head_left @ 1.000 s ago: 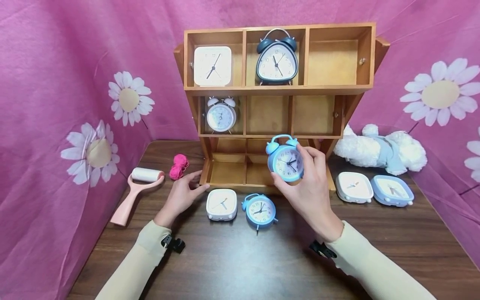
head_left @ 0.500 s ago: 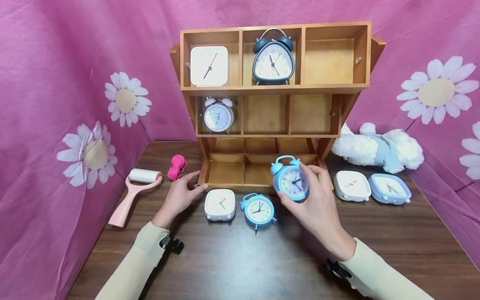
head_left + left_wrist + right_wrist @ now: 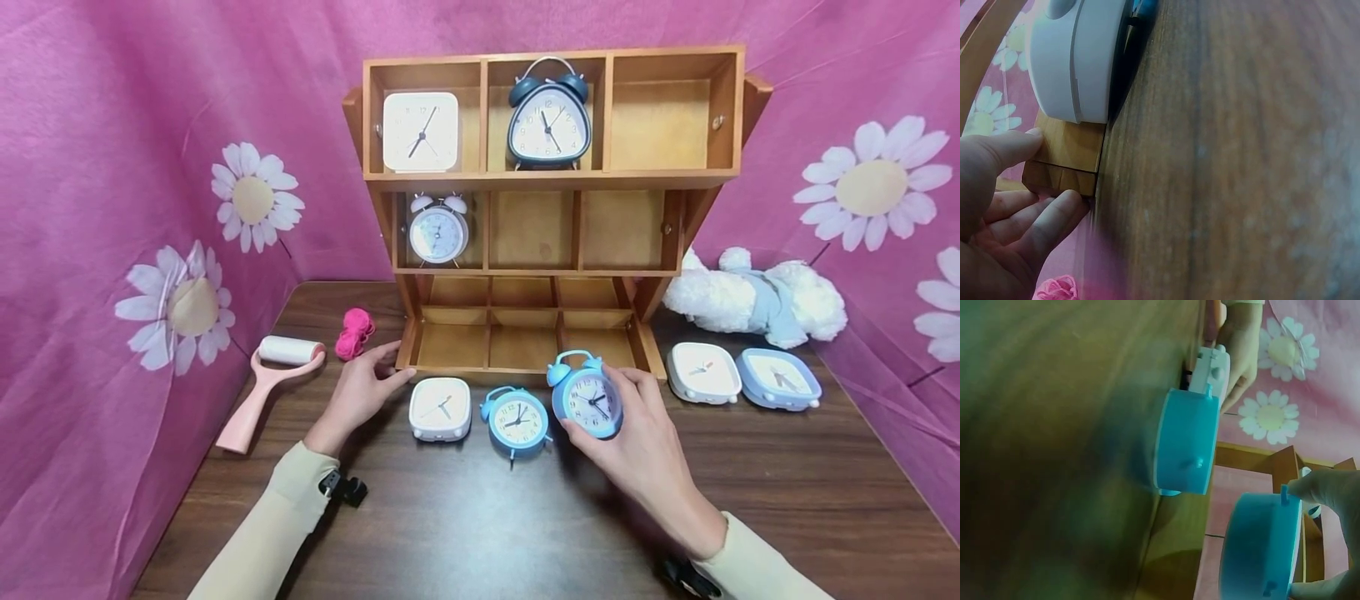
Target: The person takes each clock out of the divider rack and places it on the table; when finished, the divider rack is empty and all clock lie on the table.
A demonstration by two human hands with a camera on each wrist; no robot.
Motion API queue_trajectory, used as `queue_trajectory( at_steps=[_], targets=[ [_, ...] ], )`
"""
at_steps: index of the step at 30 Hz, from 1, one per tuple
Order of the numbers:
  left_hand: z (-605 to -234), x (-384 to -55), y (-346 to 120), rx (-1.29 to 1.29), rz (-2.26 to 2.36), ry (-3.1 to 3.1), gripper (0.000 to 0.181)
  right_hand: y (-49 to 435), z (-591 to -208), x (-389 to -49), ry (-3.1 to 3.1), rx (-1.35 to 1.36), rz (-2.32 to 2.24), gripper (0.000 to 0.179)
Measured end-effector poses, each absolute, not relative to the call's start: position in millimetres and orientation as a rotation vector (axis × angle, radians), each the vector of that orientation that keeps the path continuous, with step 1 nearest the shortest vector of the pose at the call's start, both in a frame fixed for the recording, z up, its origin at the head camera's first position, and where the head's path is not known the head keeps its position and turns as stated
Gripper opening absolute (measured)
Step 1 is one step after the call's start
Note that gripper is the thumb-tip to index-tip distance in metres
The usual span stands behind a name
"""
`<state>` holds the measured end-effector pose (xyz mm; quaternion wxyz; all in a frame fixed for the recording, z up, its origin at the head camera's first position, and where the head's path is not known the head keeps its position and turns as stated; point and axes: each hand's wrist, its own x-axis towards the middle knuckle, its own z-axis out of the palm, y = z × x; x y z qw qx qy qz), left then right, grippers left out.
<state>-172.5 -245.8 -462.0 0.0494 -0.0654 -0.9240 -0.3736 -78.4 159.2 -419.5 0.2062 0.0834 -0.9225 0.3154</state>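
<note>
My right hand (image 3: 648,450) holds a blue twin-bell alarm clock (image 3: 588,402) between thumb and fingers, face up. In the right wrist view the held clock (image 3: 1254,550) is apart from the tabletop. A second blue twin-bell alarm clock (image 3: 519,422) lies on the table just left of it, beside a white square alarm clock (image 3: 441,408). At the front left corner of the wooden shelf (image 3: 450,372), my left hand (image 3: 363,392) pinches the base. The left wrist view shows the thumb and fingers on either side of that wooden corner (image 3: 1066,153).
Three clocks stand in the upper compartments: white square (image 3: 420,154), dark triangular (image 3: 549,137) and white twin-bell (image 3: 437,236). Right of the shelf lie a white clock (image 3: 703,375), a blue square clock (image 3: 780,380) and a plush toy (image 3: 765,300). Left are a lint roller (image 3: 262,400) and pink yarn (image 3: 355,333).
My right hand has lowered the blue alarm clock from in front of the shelf toward the table, slightly rightward. The left hand has stayed at the shelf corner.
</note>
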Motion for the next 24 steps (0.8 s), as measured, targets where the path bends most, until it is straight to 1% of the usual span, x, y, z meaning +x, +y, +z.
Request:
queue_trajectory(
  at_steps=[6,11,24],
  targets=[
    [-469.7,-174.8,-250.4,-0.251,-1.159,-2.761,0.063,163.5,-428.5,-71.1,-2.599,0.246,0.819,0.087],
    [-460.3,-170.5,-246.1,-0.179,-1.132,-2.823,0.062,164.8,-432.2,-66.3,-2.69,0.215,0.811,0.086],
    [-460.1,-170.9,-245.3,-0.164,-1.121,-2.837,0.063,166.6,-440.3,-69.1,-2.794,0.211,0.755,0.085]
  ],
)
